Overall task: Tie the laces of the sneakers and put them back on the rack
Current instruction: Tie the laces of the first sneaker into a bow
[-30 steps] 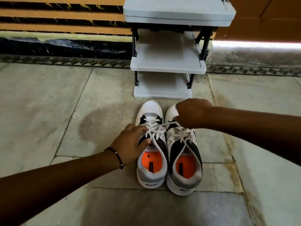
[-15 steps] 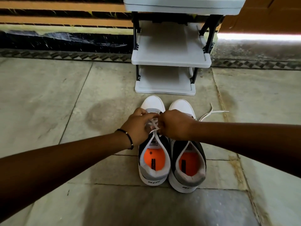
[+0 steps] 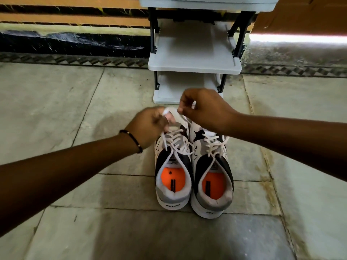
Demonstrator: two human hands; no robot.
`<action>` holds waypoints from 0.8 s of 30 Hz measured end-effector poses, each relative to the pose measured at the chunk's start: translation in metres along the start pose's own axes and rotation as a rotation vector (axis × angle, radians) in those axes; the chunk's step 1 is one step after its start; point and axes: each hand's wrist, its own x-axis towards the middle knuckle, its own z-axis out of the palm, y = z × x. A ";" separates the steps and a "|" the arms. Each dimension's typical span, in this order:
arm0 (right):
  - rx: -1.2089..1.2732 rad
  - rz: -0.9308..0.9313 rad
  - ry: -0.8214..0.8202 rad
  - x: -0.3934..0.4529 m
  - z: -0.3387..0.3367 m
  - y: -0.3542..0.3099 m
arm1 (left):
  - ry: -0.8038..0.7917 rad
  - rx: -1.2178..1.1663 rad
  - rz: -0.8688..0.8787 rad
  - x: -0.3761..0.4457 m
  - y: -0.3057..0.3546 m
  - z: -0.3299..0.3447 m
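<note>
Sneakers' laces [image 3: 173, 141] are in both hands: the left hand [image 3: 148, 126] is pinched shut on a white strand above the left sneaker [image 3: 173, 177], and the right hand [image 3: 204, 109] pinches the same lace, its end just beside the left fingers. Both hands hover over the toes, close but apart (motion blurs the fingertips). The right sneaker [image 3: 212, 182] touches its mate, heels toward the camera, on the tiled floor [image 3: 75, 102] before the grey rack [image 3: 195, 53].
</note>
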 end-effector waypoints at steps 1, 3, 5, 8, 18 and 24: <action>-0.018 0.028 -0.040 -0.005 0.003 0.003 | 0.056 -0.024 -0.010 0.003 0.002 -0.005; -0.088 0.039 -0.240 -0.014 0.009 0.008 | 0.133 -0.134 -0.072 0.004 0.004 -0.009; -0.189 0.035 -0.489 -0.022 0.019 0.008 | 0.150 -0.270 -0.194 0.001 0.005 -0.008; -0.391 -0.084 -0.545 -0.032 0.033 0.009 | 0.095 -0.342 -0.272 -0.006 0.001 -0.007; 0.487 0.272 -0.155 -0.020 0.026 -0.002 | -0.121 -0.376 0.013 -0.016 0.028 -0.001; 0.740 0.312 -0.414 -0.034 0.037 -0.020 | -0.390 0.164 0.042 -0.008 0.035 -0.014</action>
